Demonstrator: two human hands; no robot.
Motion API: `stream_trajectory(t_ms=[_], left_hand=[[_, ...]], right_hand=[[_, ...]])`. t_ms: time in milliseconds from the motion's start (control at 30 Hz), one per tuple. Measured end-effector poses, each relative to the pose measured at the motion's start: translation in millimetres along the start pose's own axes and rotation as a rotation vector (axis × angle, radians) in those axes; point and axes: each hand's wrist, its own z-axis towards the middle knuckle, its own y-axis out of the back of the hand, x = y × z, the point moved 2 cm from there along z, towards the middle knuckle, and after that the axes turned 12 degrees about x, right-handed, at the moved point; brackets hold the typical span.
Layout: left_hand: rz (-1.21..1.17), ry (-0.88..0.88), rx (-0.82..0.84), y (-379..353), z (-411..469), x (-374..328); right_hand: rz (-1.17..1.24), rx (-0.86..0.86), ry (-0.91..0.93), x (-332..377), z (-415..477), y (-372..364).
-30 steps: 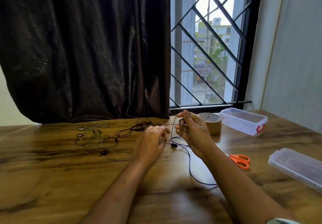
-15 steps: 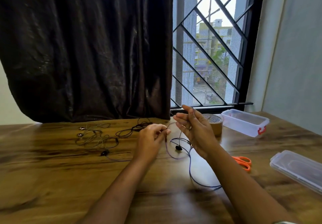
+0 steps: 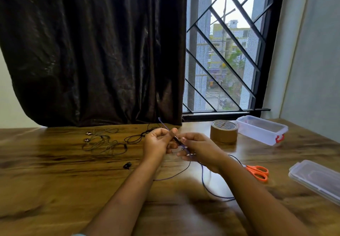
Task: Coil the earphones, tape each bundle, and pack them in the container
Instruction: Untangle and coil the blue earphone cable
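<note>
My left hand and my right hand meet over the middle of the wooden table, both pinching a thin purple earphone cable. The cable runs between the fingertips, sticks up past my left thumb, and trails in a loop on the table below my right wrist. One black earbud lies loose to the left. A greenish earphone tangle and a black cable tangle lie further left. The brown tape roll and the open clear container with a red clip stand at the back right.
Orange-handled scissors lie right of my right forearm. The clear lid rests near the table's right edge. A dark curtain and a barred window stand behind the table.
My hands have come together and lower, closer to the table. The right hand, held with fingers raised before, now pinches the cable beside the left. The cable loop has shifted.
</note>
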Motion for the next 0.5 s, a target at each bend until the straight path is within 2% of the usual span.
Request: stream_trajectory(t_ms=[167, 367, 500], left_hand=[[0.057, -0.018, -0.013, 2.1, 1.8, -0.5], [0.017, 0.028, 0.073, -0.4, 2.1, -1.8], [0.031, 0.056, 0.139, -0.2, 1.2, -0.3]], right_hand=[[-0.044, -0.018, -0.002, 0.2, -1.5, -0.1], [-0.059, 0.027, -0.036, -0.7, -0.8, 0.9], [0.007, 0.047, 0.028, 0.4, -1.2, 0.6]])
